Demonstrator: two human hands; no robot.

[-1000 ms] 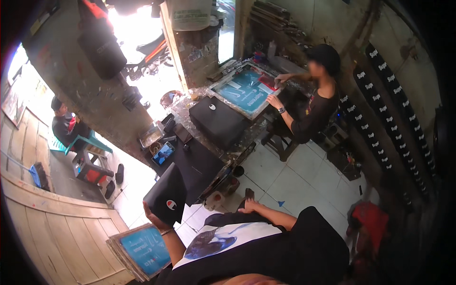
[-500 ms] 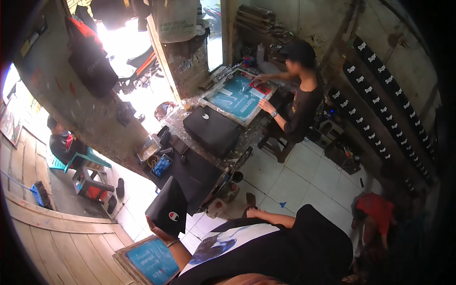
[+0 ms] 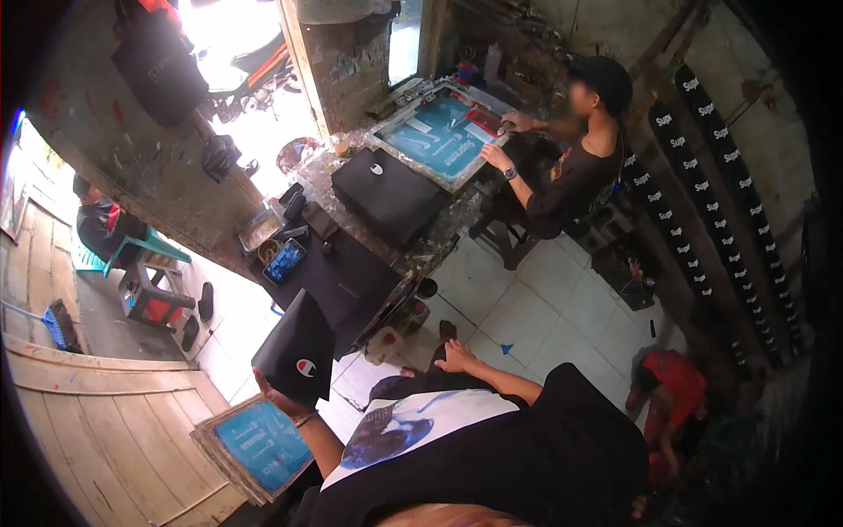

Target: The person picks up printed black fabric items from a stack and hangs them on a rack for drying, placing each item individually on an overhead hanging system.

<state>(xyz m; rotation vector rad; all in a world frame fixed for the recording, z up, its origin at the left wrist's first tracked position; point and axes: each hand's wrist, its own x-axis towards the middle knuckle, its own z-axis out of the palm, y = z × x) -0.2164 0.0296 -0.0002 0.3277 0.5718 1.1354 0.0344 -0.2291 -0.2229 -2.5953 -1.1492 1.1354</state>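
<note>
Lower left, my left hand pinches a black sheet; lower centre, my right hand rests on dark trousers, its finger spread I cannot tell.

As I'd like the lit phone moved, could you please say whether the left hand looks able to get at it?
Probably not: the left hand is holding the black piece, which in this view comes between it and the lit phone.

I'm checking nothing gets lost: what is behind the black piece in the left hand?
Past the edges of the black piece, white floor tiles and the black tabletop show; what lies directly behind it is covered.
</note>
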